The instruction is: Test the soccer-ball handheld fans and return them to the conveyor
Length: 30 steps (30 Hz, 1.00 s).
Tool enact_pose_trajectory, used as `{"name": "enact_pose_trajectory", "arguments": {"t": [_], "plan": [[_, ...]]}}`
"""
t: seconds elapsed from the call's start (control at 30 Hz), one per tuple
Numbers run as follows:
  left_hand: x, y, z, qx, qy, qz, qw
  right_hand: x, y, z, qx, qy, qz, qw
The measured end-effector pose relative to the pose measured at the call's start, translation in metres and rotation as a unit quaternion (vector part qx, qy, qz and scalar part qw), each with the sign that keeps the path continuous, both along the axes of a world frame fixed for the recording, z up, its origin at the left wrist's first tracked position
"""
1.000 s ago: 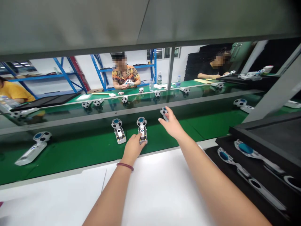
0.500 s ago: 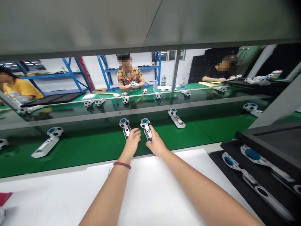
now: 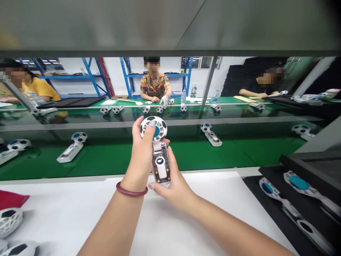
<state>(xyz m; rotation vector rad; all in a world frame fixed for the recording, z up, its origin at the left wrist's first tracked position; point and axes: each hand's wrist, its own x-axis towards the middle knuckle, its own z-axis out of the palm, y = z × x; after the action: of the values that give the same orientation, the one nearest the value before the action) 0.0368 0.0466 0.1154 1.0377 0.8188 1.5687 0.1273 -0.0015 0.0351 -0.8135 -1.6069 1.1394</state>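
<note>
A handheld fan (image 3: 160,166) with a football-patterned head is held upright between my two hands, above the near edge of the green belt. My left hand (image 3: 142,149) is closed around its head, thumb across the blue centre and grille, other fingers mostly behind. Around the lower handle, my right hand (image 3: 173,185) grips with its thumb near the bottom end. The handle looks clear, with a small lit display reading about 100 and parts showing inside. What lies behind the fan is hidden.
More fans, one (image 3: 213,137) to the right and another (image 3: 70,151) to the left, lie on the green belt (image 3: 112,156). White paper (image 3: 80,213) covers my bench. Black trays (image 3: 266,213) with fans stand at right; football-patterned pieces (image 3: 10,222) at left. Several people sit opposite.
The fan at my right hand has come up off the belt and nearer to me. My left hand has closed on its head. A gloved hand opposite now touches a fan.
</note>
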Motion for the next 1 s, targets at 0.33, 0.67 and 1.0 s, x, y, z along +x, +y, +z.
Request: {"name": "enact_pose_trajectory", "arguments": {"t": [0.33,0.67,1.0], "plan": [[-0.007,-0.018,0.018,0.027,0.132,0.041,0.99,0.013,-0.005,0.041,-0.188,0.198,0.247,0.93],[0.001,-0.03,0.029,0.046,0.071,0.038,0.996,0.017,-0.017,0.06,-0.157,0.167,0.217,0.949],[0.01,-0.046,0.038,0.035,0.076,0.079,0.993,0.016,-0.019,0.059,-0.14,0.17,0.229,0.948]]}}
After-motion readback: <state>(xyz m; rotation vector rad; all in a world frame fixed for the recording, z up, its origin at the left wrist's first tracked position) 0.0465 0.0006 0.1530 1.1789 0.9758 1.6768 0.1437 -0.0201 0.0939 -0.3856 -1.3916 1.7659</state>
